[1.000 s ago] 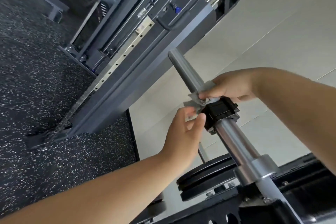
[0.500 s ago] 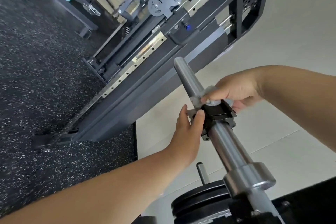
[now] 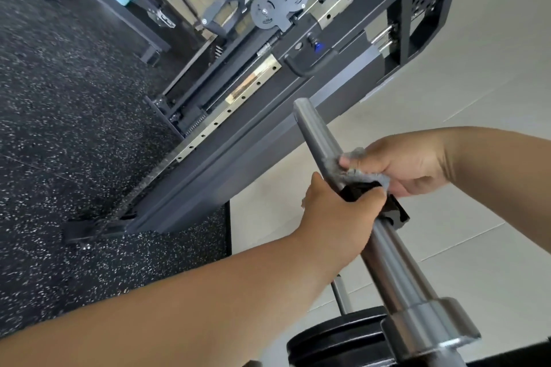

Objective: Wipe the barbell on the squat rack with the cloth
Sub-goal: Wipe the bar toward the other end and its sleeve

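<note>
The steel barbell sleeve (image 3: 396, 265) runs from the lower right up to its free end near the middle of the head view. A black collar clamp (image 3: 393, 211) sits around it. My left hand (image 3: 337, 217) wraps its fingers and thumb round the collar from the left. Just beyond the collar, my right hand (image 3: 408, 167) grips a small grey cloth (image 3: 351, 170) and presses it against the sleeve. Much of the cloth is hidden under my fingers.
A dark grey rack frame (image 3: 268, 134) with a perforated rail and pulleys slants across the view behind the bar. Black speckled rubber flooring (image 3: 74, 128) fills the left, pale tiles (image 3: 492, 83) the right. A black weight plate (image 3: 337, 340) lies below the bar.
My left hand moved from hovering beside the collar to gripping round it. My right hand with the cloth slid slightly up the sleeve, off the collar.
</note>
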A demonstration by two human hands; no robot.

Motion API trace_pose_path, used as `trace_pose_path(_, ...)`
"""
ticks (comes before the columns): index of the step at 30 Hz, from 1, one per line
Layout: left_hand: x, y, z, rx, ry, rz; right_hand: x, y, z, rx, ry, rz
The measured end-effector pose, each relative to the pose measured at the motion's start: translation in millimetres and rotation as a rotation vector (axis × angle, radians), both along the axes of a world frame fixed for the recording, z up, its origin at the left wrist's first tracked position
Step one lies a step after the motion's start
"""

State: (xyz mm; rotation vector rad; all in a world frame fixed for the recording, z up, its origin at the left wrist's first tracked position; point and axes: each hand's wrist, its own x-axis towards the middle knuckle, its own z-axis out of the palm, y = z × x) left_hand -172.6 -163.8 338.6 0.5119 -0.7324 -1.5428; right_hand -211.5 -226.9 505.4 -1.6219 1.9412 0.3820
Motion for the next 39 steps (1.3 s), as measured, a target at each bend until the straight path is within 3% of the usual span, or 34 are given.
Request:
trace_pose_path(7,26,-29,-17,-0.143,-0.074,0.032,-3,-4,-10,0.066,-0.062,0.024)
trace_pose_path(14,27,-76,-32,-0.254,-0.171,0.064,-3,-27,-41,-0.378,-0.183,0.04)
trace_pose_path(19,32,-101,-28,-0.237,-0.216,0.109,-11,-14,-17,0.005,-0.177,0.073)
trace_pose_path(21,31,-111,-30,-0.264,-0.23,0.164,-12,-15,-18,0.033,-0.139,0.076)
trace_pose_path(25,22,-129,-45,-0.326,-0.203,0.221,-11,-38,-45,-0.336,-0.142,0.073)
trace_pose_path(28,26,-132,-51,-0.353,-0.39,0.368,-7,-53,-51,-0.536,-0.162,0.145)
trace_pose_path(30,31,-135,-56,-0.423,-0.516,0.444,-9,-51,-41,-0.424,-0.139,0.16)
trace_pose_path(32,37,-140,-61,-0.5,-0.636,0.465,-8,-36,-24,-0.157,-0.156,0.153)
trace_pose_path(34,44,-147,-63,-0.569,-0.748,0.47,-2,-21,-15,-0.057,-0.088,0.175)
trace_pose_path(37,52,-151,-61,-0.627,-0.829,0.452,11,-17,-26,-0.266,0.284,0.238)
trace_pose_path(39,54,-153,-58,-0.632,-0.803,0.424,15,-29,-38,-0.454,0.322,0.218)
